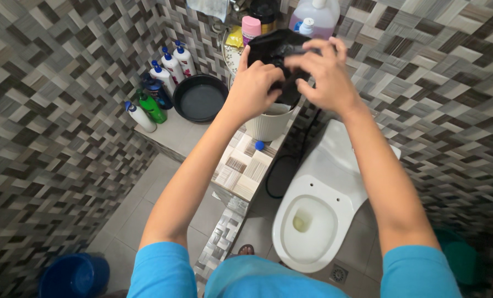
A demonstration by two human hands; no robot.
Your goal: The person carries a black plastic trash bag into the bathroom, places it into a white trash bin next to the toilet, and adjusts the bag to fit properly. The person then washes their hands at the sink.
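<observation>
A: From the head view, what is the person handling?

B: The left hand (252, 83) and the right hand (323, 74) are both pinching a black plastic bag (277, 47), fingers curled into its crumpled top. It is hanging in the air above a white bin (268, 124) standing on the tiled ledge (244, 168).

A: What could be going wrong here?

B: Likely the thin film is tearing if the fingers are pulling apart too hard, or the bag is slipping and dropping beside the bin, toward the open toilet (318, 215) just below.

A: Which way is the bag lying?

B: It is bunched, so its long axis is hard to tell; it seems to be running roughly left to right between the hands. Its mouth cannot be made out.
</observation>
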